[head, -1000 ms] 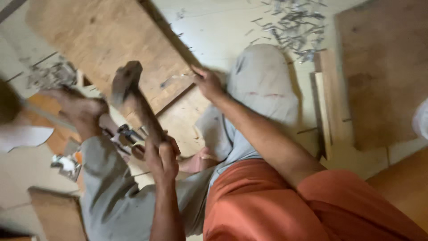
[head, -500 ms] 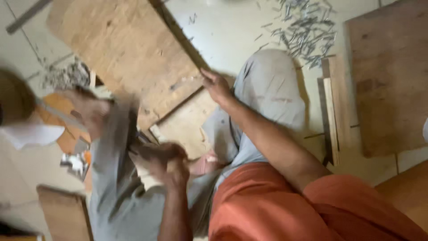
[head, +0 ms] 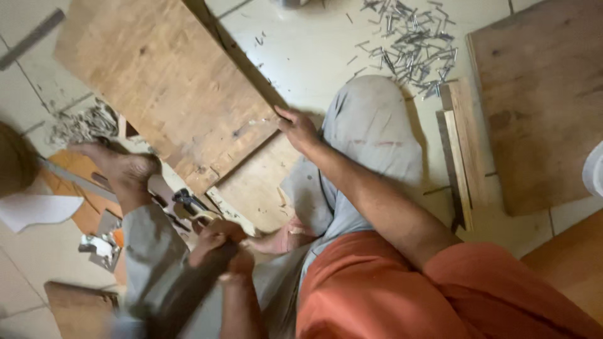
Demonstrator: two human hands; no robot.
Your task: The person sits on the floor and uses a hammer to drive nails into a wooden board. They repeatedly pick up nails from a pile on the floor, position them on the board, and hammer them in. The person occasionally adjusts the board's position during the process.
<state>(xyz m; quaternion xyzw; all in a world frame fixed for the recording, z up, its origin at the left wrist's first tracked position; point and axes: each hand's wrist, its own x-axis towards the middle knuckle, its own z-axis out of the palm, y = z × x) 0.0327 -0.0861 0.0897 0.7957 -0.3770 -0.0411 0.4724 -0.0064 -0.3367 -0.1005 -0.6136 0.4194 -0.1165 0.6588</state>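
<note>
My right hand (head: pixel 297 127) grips the lower edge of a large plywood plank (head: pixel 160 81) that lies slanted on the tiled floor. My left hand (head: pixel 217 242) is closed around the handle of a hammer (head: pixel 182 292), which is blurred and points down to the left, beside my grey trouser leg. A smaller board (head: pixel 254 185) lies under the plank's near corner. My bare foot (head: pixel 122 166) rests by the plank's left end.
A pile of loose nails (head: pixel 408 44) lies at the top, and another pile (head: pixel 81 122) at the left. A dark plier-like tool (head: pixel 187 201) is near my left hand. A wide board (head: pixel 540 107) and narrow wood strips (head: pixel 461 144) lie at the right.
The hammer was raised over the plank's near end a second ago; it has swung down and now sits low at my left. My right hand has stayed on the plank edge.
</note>
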